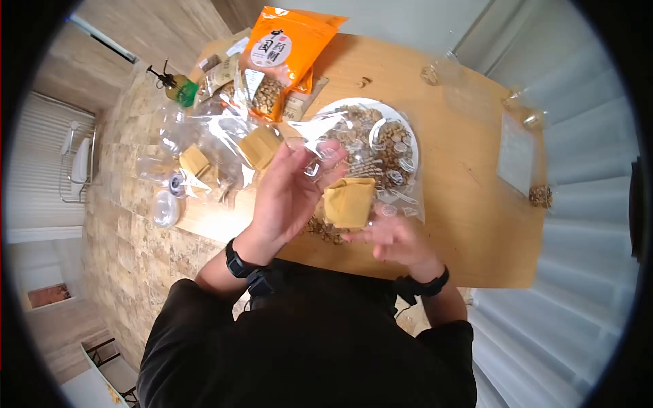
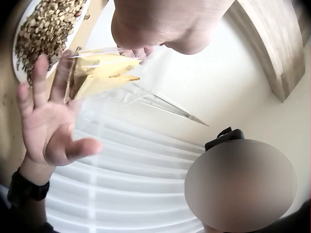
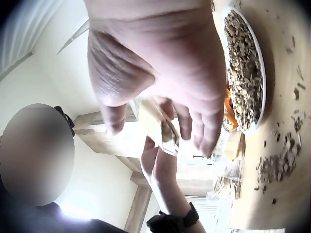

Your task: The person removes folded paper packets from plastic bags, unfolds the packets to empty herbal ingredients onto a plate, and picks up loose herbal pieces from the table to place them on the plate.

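Observation:
A folded yellow packet (image 1: 349,202) sits in a clear plastic bag (image 2: 127,94), raised above the table in front of the body. My left hand (image 1: 289,187) grips the bag beside the packet, thumb and fingers around the plastic. On the packet's other side, my right hand (image 1: 398,239) is spread, its fingers extended close to the bag. The left wrist view shows that right palm (image 2: 46,128) with the fingers apart. Behind the bag, a white plate (image 1: 413,136) heaped with dried brown slices (image 3: 243,68) stands on the table, partly covered by clear plastic.
Two more yellow packets, one a wrapped packet (image 1: 260,146), lie to the left among clear plastic. An orange pouch (image 1: 299,44) and bags of dried pieces stand at the back left, near a spray bottle (image 1: 178,88). Loose bits (image 3: 279,165) litter the table (image 1: 469,231).

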`<action>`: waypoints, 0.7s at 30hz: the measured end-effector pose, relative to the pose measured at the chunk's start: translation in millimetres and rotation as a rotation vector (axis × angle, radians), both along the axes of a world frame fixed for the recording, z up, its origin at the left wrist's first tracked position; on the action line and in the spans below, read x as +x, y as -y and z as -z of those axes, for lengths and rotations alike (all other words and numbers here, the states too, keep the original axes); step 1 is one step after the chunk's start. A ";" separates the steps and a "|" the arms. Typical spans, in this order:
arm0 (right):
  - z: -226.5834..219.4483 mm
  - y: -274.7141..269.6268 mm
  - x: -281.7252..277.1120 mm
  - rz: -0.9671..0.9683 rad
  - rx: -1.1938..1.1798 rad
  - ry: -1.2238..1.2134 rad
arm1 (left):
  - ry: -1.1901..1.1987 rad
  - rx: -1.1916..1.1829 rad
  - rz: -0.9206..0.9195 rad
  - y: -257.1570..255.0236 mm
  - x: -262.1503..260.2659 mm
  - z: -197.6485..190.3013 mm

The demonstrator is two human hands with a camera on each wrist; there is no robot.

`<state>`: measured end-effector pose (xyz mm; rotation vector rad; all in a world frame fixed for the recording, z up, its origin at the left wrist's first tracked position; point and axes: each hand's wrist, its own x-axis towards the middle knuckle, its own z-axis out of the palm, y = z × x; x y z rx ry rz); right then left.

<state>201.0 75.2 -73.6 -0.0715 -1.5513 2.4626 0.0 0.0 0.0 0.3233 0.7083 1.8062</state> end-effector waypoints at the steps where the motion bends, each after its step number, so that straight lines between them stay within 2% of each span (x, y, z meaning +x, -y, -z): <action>1: -0.3 9.9 -0.4 0.174 -0.136 0.019 | 0.002 0.006 0.042 -0.6 3.9 4.8; 2: -2.0 16.4 -0.2 0.177 -0.139 0.031 | 0.003 0.013 0.084 -1.0 7.6 8.4; 4: -4.9 27.0 2.0 0.402 -0.305 0.121 | -0.016 -0.007 0.094 0.8 12.0 12.8; 6: 4.6 32.7 10.2 0.470 -0.342 0.145 | -0.238 0.044 0.168 3.9 9.7 22.0; 7: 6.9 34.2 16.5 0.542 -0.259 0.155 | -0.362 0.054 0.160 4.6 8.5 25.3; 8: 7.1 34.9 21.7 0.611 -0.171 0.163 | -0.354 0.044 0.160 7.1 8.2 25.1; 10: -2.6 39.2 29.8 0.634 -0.177 0.241 | -0.500 0.000 0.169 12.2 8.2 20.2; 12: -12.4 40.7 31.4 0.716 -0.091 0.289 | -0.534 0.019 0.130 15.1 9.4 13.8; 14: -14.7 41.8 37.4 0.696 -0.048 0.294 | -0.568 0.038 0.086 19.2 10.8 11.2; 16: -16.7 43.5 41.3 0.676 -0.006 0.294 | -0.886 0.054 -0.020 21.3 9.6 11.1; 17: -18.1 44.8 42.8 0.671 -0.004 0.272 | -0.883 0.045 -0.024 22.6 8.5 11.3; 19: -22.3 48.8 44.7 0.658 -0.010 0.258 | -1.136 0.096 -0.084 26.4 5.9 12.1; 21: -29.2 51.4 44.3 0.687 -0.023 0.291 | -1.197 0.094 -0.114 26.9 5.0 9.1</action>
